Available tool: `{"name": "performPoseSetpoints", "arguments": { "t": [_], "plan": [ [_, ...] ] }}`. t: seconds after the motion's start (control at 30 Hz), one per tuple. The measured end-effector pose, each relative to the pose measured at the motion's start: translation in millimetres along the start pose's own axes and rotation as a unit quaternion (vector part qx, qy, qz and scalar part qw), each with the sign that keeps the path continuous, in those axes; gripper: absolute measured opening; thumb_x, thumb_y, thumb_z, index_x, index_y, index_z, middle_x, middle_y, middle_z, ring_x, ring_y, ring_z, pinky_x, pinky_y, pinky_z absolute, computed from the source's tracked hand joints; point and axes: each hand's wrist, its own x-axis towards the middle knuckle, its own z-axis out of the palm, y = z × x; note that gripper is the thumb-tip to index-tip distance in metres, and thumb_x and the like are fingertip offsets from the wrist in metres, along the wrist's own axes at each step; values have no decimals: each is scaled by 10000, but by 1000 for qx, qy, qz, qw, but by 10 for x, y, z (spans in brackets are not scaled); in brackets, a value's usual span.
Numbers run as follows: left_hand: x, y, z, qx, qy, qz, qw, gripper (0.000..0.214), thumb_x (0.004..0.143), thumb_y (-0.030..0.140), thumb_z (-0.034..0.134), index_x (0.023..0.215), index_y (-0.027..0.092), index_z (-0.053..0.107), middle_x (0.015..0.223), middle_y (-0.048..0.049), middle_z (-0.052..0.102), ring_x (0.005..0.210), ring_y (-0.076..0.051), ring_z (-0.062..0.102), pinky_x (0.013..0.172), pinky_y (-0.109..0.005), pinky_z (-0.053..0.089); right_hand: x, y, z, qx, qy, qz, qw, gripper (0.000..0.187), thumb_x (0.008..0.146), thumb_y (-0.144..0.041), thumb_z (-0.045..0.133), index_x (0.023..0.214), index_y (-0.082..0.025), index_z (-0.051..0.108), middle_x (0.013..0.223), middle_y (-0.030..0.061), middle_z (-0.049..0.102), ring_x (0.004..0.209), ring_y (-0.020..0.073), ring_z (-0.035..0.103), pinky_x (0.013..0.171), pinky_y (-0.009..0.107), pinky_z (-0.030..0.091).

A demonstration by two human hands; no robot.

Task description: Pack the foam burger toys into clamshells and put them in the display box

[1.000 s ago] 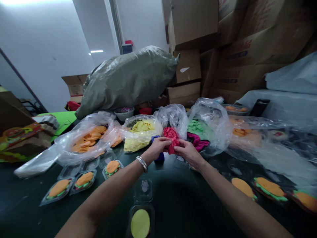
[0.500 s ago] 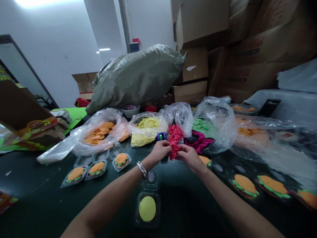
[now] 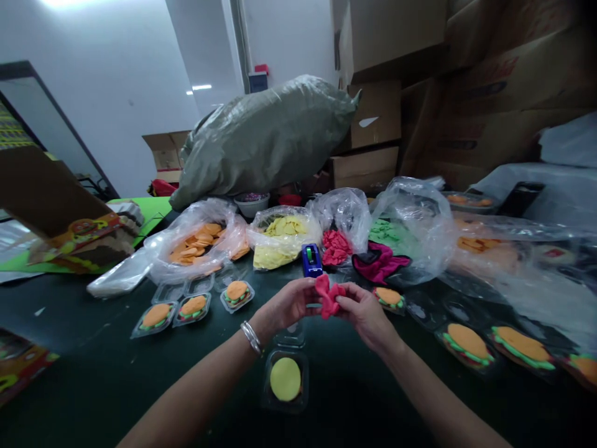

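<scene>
My left hand (image 3: 290, 303) and my right hand (image 3: 362, 308) both pinch a small red crinkled piece (image 3: 328, 295) between them, held above the dark table (image 3: 93, 367). A silver bracelet sits on my left wrist. Just below the hands stands an open clear plastic tray (image 3: 286, 379) holding a yellow disc. Behind the hands a blue tape dispenser (image 3: 310, 259) stands in front of a plastic bag of red pieces (image 3: 336, 247).
Plastic bags of orange discs (image 3: 198, 242), yellow pieces (image 3: 280, 239) and green pieces (image 3: 387, 231) line the back. Packed toy burgers in trays lie left (image 3: 193, 307) and right (image 3: 469, 343). A grey sack (image 3: 270, 140) and cardboard boxes (image 3: 466, 93) rise behind.
Both hands have drawn back from the bag of red pieces toward me, carrying the red piece, and now hold it over the tray with the yellow disc.
</scene>
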Motion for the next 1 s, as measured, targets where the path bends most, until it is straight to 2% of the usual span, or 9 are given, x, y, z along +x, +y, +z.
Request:
{"name": "performPoseSetpoints", "arguments": {
  "t": [0.13,0.27,0.37,0.47,0.6,0.7,0.8,0.9,1.0],
  "plan": [
    [-98,-122,70,43,68,17,997,376,656,336,789,928,123,639,819,-40,650,679,-126,588,563,-212,435,-118,54,84,-23,43,-51,997,158,626,-241,775,746,-196,684,700,-16,649,638,154,569,623,270,486],
    [-165,-162,154,44,89,29,995,361,629,227,775,953,113,664,850,-55,675,669,-127,598,579,-227,461,-213,120,76,12,86,-82,993,137,649,-211,762,757,-220,678,761,-13,662,704,160,578,690,274,484],
    [-191,-154,211,-51,107,49,992,344,654,177,728,988,135,655,924,-68,684,750,-147,633,677,-265,511,-218,198,46,86,112,-79,987,133,678,-250,719,778,-262,633,828,-26,669,786,176,620,766,327,519],
    [-189,-167,225,-170,114,37,978,288,654,145,702,935,134,641,865,-66,684,754,-167,653,741,-321,538,-187,298,12,146,116,-52,981,94,695,-260,667,756,-271,597,796,-21,670,768,194,650,781,400,549],
    [-237,-181,107,-189,151,47,969,120,710,158,657,816,155,600,829,-37,674,766,-146,647,810,-329,535,-236,448,-71,168,125,-30,977,68,687,-254,652,705,-269,588,707,-11,652,684,198,641,747,421,566],
    [-414,-139,-70,-189,179,64,963,82,718,137,627,756,172,563,772,-4,655,746,-125,632,825,-314,529,-259,463,-166,139,129,-31,981,76,678,-272,656,684,-261,581,682,0,645,645,202,628,701,436,568],
    [-677,-94,-273,-125,150,23,981,172,702,127,646,857,175,590,800,-18,664,740,-143,635,759,-312,534,5,255,-263,59,127,-44,989,82,688,-269,653,690,-234,578,665,6,639,614,196,622,635,418,560],
    [-897,-82,-443,-59,116,-44,991,311,698,125,653,997,185,594,843,-28,666,707,-138,629,680,-275,513,605,-148,-336,-58,130,-67,988,149,814,-308,619,738,-188,574,701,4,630,628,167,617,611,354,542],
    [-1016,-56,-533,-15,83,-57,995,282,713,150,650,990,179,601,845,-22,641,690,-120,598,641,-233,470,1211,-455,-333,-192,135,-102,967,179,900,-329,593,904,-151,606,822,7,631,707,148,614,677,335,531]
  ]
}}
